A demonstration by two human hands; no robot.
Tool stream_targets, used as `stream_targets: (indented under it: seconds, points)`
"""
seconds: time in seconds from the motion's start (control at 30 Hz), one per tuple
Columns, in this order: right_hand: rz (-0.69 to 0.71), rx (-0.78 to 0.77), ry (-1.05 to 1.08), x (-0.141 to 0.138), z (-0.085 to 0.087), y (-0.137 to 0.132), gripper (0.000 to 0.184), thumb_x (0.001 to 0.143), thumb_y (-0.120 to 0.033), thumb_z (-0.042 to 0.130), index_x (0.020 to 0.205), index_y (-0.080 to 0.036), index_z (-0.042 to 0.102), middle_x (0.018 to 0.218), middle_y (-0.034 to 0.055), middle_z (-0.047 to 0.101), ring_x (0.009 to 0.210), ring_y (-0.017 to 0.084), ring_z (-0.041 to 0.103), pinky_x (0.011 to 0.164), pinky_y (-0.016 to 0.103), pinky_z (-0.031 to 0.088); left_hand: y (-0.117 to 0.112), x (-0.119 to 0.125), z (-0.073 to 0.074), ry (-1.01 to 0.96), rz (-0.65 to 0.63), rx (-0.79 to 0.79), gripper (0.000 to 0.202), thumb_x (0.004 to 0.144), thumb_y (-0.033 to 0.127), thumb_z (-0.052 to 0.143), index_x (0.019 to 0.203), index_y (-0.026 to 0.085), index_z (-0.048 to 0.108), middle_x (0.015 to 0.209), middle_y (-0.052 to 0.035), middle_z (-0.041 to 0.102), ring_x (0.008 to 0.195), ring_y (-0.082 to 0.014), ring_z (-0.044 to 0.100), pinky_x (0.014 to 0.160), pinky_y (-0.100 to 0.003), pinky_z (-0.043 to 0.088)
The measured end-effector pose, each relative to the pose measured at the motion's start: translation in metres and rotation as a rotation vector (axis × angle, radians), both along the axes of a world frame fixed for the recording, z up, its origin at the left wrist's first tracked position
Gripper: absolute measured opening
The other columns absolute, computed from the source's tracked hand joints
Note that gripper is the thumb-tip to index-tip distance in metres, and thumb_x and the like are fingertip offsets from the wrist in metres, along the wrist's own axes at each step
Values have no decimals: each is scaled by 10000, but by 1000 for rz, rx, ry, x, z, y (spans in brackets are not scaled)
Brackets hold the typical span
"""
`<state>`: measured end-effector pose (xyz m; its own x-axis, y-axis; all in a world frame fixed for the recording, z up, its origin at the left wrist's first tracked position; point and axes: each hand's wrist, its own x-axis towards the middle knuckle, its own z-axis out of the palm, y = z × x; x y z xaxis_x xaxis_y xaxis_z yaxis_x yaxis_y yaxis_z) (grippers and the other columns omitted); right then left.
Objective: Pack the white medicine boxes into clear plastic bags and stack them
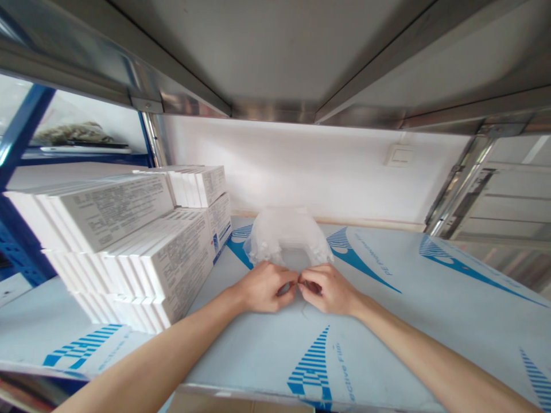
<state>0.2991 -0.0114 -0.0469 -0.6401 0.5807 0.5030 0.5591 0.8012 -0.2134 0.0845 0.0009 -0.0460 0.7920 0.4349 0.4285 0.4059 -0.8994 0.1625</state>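
My left hand (271,287) and my right hand (325,288) meet just above the shelf surface, thumbs and fingertips pinched together and nearly touching. What they pinch is too small to make out; a thin thread-like line (303,311) shows just below the fingertips. Right behind my hands lies a translucent white plastic bag (286,226), its two sides reaching toward my knuckles like handles. Whether my fingers touch the bag I cannot tell.
Stacked white printed boxes (181,258) stand on the left of the film-covered shelf (370,344). A metal shelf (275,57) hangs low overhead. At the back is a white wall with a switch (399,155); metal posts (462,183) rise at the sides. Cardboard (236,403) shows below the front edge.
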Motion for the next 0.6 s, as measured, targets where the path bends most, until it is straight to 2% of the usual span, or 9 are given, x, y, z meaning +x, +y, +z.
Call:
stream_targets:
  seconds: [0.3, 0.6]
  points:
    - [-26, -45, -2, 2, 4, -2, 229, 858, -183, 520, 630, -194, 508, 544, -40, 494, 507, 104, 452, 538, 235, 314, -1, -2, 8, -4, 41, -51, 108, 809, 120, 526, 798, 187, 610, 707, 1, 648, 616, -131, 565, 562, -235, 341]
    - [-34, -27, -10, 2, 3, -2, 237, 864, -190, 510, 628, -196, 496, 550, -32, 504, 516, 111, 457, 542, 239, 312, -1, -1, 5, -11, 49, -35, 98, 815, 130, 549, 812, 188, 627, 705, 5, 647, 613, -129, 564, 567, -230, 344]
